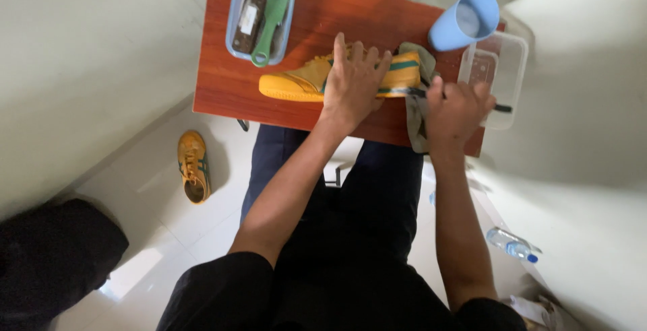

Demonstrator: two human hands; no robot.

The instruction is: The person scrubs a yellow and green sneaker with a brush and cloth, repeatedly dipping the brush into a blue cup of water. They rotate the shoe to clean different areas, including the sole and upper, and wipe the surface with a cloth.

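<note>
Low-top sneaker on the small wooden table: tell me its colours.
Yellow sneaker with green side stripes, under the left hand; shown in the head view.

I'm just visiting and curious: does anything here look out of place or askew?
Yes. The second yellow shoe lies on the floor, apart from its mate on the wooden table. A plastic water bottle lies on its side on the floor. The blue cup is tipped, its mouth facing the camera.

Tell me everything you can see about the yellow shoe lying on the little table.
The yellow shoe is a low sneaker with green side stripes and a thick yellow rubber-like sole. It lies on its side on the reddish wooden table, toe pointing toward the blue tray. The left hand presses flat on its middle, hiding the laces; a grey cloth touches its heel.
</note>
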